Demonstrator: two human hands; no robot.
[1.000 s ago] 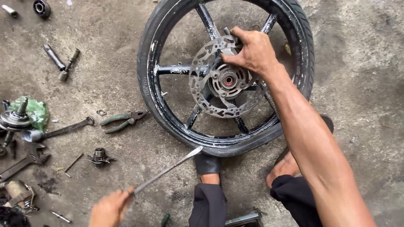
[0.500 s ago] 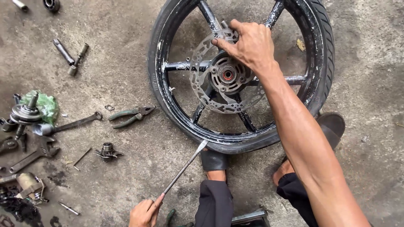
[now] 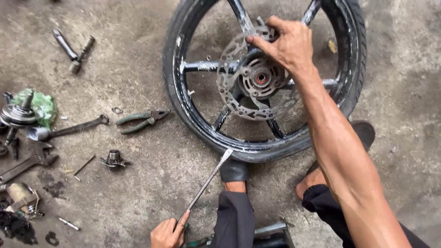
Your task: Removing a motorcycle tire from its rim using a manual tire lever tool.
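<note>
The left hand [image 3: 169, 232] is gripping a flat metal tyre lever [image 3: 209, 179] by its lower end, fingers closed around the shaft near the bottom edge of the view. From that grip the lever's long axis is running up and to the right, its flattened tip pointing at the near edge of the motorcycle wheel [image 3: 183, 110] and touching the tyre just above a black shoe [image 3: 234, 170]. The right hand [image 3: 287, 43] is resting on the perforated brake disc [image 3: 239, 98] at the wheel's hub, fingers curled over the disc's upper rim and clamped on it; the wheel is lying flat on the concrete floor [image 3: 151, 183]. Away to the left of the lever grip, green-handled pliers [image 3: 140, 120], a spanner [image 3: 69, 129] and a small metal part [image 3: 113, 159] are lying on the floor, well apart from both hands
</note>
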